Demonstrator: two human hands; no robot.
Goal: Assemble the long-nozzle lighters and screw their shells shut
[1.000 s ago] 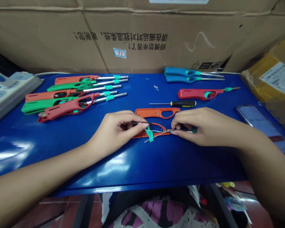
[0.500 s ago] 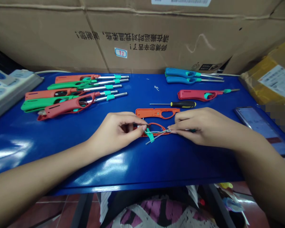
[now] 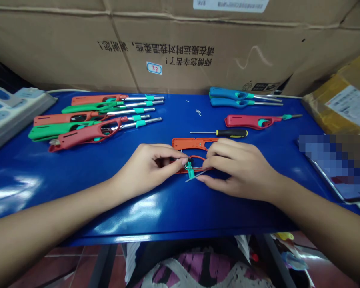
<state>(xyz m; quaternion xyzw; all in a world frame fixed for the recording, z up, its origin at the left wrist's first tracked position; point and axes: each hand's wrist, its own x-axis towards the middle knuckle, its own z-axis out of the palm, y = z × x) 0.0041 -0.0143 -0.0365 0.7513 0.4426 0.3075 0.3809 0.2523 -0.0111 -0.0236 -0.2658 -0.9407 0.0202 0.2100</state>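
Observation:
An open orange lighter half (image 3: 180, 172) lies on the table, its inner parts exposed. My left hand (image 3: 156, 163) is closed in a pinch beside the green trigger (image 3: 191, 171); a small dark piece shows at its fingertips, too small to name. My right hand (image 3: 238, 168) bends over the half's right end, with a thin clear tube (image 3: 191, 179) between thumb and forefinger. White wires run from the trigger under the right fingers. Just beyond lies the other orange half (image 3: 184, 143), its right end partly hidden by my right hand.
Several assembled-looking lighters (image 3: 87, 133) lie at the left near a power strip (image 3: 15, 108). Blue lighters (image 3: 231, 103), a red lighter (image 3: 249, 121) and a screwdriver (image 3: 231, 133) lie beyond the hands. A phone (image 3: 333, 176) is at right; a large carton (image 3: 180, 32) stands behind.
My right hand has moved left from the metal fitting at the half's right end and now covers that end. My left hand stays pinched in nearly the same place.

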